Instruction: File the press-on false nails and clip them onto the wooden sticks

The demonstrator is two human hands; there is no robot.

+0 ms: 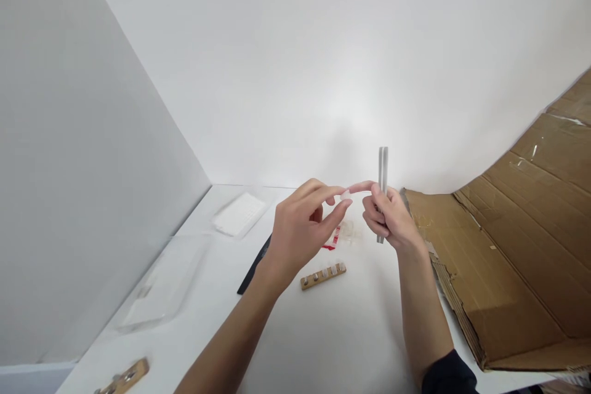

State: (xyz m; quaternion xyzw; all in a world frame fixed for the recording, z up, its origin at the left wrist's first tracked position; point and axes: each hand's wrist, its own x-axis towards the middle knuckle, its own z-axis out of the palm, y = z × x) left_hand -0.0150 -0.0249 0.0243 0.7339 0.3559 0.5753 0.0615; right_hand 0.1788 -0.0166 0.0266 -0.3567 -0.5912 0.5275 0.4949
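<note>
Between the thumb and forefinger of my left hand (302, 221) is a small whitish translucent piece (345, 195), too small to name. My right hand (388, 215) grips a pair of silver tweezers (383, 169), held upright in the fist. Its forefinger stretches left and reaches the small piece or the left fingertips. On the table below the hands lies a wooden strip (323, 276) with several small pieces set in a row, some metallic and some whitish. Behind the left hand, a red-and-white packet (333, 237) is partly hidden.
Flattened cardboard (484, 283) covers the right side and leans up the wall. A white block in clear wrap (240, 214) and a clear plastic tray (161, 289) lie left. A black flat object (253, 271) is half behind my left arm. Another wooden piece (127, 377) sits front left.
</note>
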